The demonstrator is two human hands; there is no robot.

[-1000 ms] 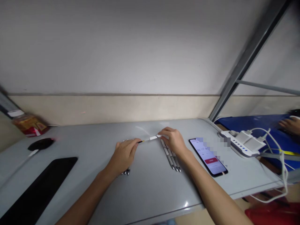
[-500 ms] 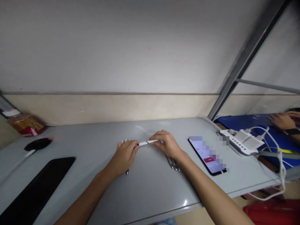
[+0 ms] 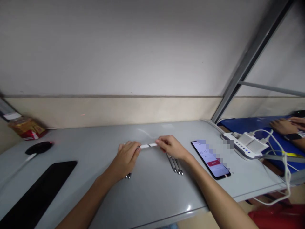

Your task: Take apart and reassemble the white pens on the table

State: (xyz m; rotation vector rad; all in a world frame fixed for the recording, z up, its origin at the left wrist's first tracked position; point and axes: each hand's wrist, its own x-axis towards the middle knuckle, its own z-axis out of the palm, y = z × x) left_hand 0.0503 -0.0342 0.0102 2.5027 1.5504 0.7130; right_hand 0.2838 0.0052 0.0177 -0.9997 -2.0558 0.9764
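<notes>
A white pen (image 3: 148, 146) with a dark band is stretched sideways between my two hands, a little above the grey desk (image 3: 152, 190). The fingers of my left hand (image 3: 128, 157) close on its left end. My right hand (image 3: 172, 147) pinches the right end between thumb and fingers. Beneath my right hand lie several grey pens (image 3: 175, 165) with silver tips, side by side, their far ends hidden by the hand. Silver tips of other pens (image 3: 128, 176) stick out from under my left hand, which covers the rest of them.
To the right lie a phone (image 3: 211, 160) with a lit screen and a white power strip (image 3: 245, 144) with chargers and cables. On the left are a black mouse (image 3: 38, 148), a black slab (image 3: 40, 194) and a bottle (image 3: 27, 127). Another person's hands (image 3: 283, 126) show at far right.
My right hand has shifted slightly right and turned, and the white pen between my hands lies straighter. More of the pens below my right hand shows. My left hand has barely moved.
</notes>
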